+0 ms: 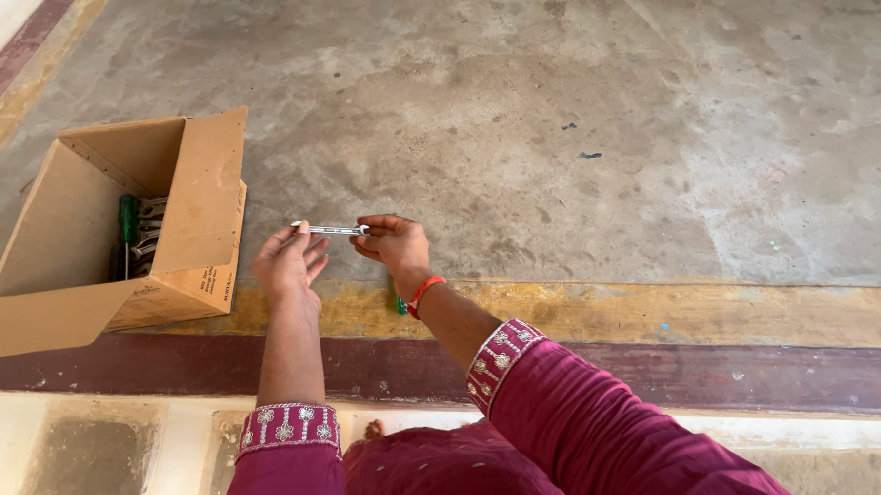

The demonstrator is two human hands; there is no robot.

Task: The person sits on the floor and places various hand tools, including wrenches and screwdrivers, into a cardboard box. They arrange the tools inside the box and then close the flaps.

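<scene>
A small silver spanner (330, 230) is held level just above the concrete floor. My right hand (392, 244) pinches its right end, and the fingertips of my left hand (287, 262) touch its left end. Both arms wear maroon sleeves with embroidered cuffs, and a red bangle (423, 295) circles the right wrist. To the left stands an open cardboard box (200, 205) holding a green-handled screwdriver (128, 223) and several more silver spanners (149, 230).
The grey concrete floor (582, 116) stretches ahead. A yellow band (673, 312) and a maroon band (709, 376) run across near me. A pale wall base (5, 8) shows at the far left. A small green object (401, 305) peeks from under the right wrist.
</scene>
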